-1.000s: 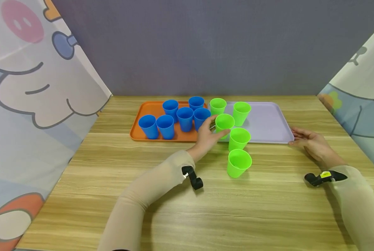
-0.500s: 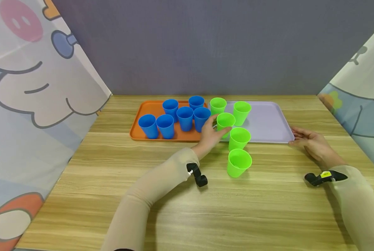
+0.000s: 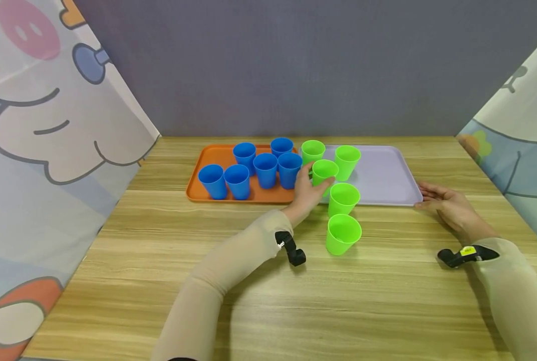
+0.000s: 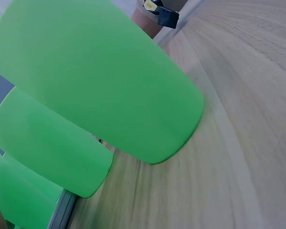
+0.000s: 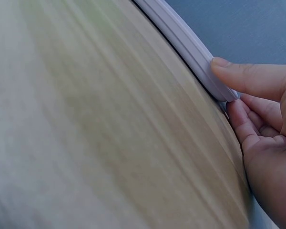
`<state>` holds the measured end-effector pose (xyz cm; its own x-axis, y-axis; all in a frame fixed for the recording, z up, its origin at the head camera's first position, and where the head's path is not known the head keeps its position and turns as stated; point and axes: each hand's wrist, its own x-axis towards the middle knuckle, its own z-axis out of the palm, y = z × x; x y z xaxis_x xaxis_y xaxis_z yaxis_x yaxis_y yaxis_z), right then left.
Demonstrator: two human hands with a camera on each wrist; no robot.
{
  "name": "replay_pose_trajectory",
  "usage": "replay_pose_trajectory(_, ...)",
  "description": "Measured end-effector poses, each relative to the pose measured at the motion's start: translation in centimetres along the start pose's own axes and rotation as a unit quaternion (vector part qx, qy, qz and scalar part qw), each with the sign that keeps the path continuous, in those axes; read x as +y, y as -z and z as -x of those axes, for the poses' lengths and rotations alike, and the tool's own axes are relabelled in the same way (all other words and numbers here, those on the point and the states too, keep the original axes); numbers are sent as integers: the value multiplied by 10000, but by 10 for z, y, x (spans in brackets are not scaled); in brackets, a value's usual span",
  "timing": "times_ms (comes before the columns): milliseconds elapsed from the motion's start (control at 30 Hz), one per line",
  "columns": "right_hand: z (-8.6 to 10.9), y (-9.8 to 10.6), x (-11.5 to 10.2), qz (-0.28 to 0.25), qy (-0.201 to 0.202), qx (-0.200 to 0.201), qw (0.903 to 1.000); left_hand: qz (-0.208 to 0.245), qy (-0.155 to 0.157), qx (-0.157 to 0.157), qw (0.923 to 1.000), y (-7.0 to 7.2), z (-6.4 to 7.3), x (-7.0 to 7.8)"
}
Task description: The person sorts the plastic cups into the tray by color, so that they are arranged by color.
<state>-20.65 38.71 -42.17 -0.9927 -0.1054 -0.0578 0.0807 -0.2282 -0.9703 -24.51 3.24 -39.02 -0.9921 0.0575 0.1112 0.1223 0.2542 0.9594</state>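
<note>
In the head view my left hand (image 3: 308, 194) grips a green cup (image 3: 323, 173) by its side, thumb in front, at the front left of the lavender tray (image 3: 383, 175). Two more green cups stand upright on that tray just behind. A green cup (image 3: 342, 200) is on the table right at the tray's front edge, and another green cup (image 3: 340, 238) stands nearer to me; this one looms large in the left wrist view. My right hand (image 3: 451, 208) pinches the tray's front right corner. The right wrist view shows its thumb on the rim (image 5: 190, 47) and fingertips below.
An orange tray (image 3: 196, 188) with several blue cups (image 3: 266, 173) adjoins the lavender tray on the left. A grey panel (image 3: 295, 65) rises behind the wooden table (image 3: 160, 281). Printed cloth hangs at the left and right sides.
My left hand has carried the green cup slightly to the right and back, closer to the two cups on the tray. The right hand and both trays have stayed put.
</note>
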Motion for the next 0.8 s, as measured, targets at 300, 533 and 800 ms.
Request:
replay_pose_trajectory(300, -2, 0, 1, -31, 126, -89, 9999, 12, 88, 36, 10000, -3, -2, 1)
replay_pose_trajectory(533, -2, 1, 2, -132, 213, -202, 9995, -47, 96, -17, 9999, -2, -3, 1)
replay_pose_trajectory(800, -1, 0, 1, 60, 96, -106, 9999, -56, 135, 2, 9999, -2, -3, 1)
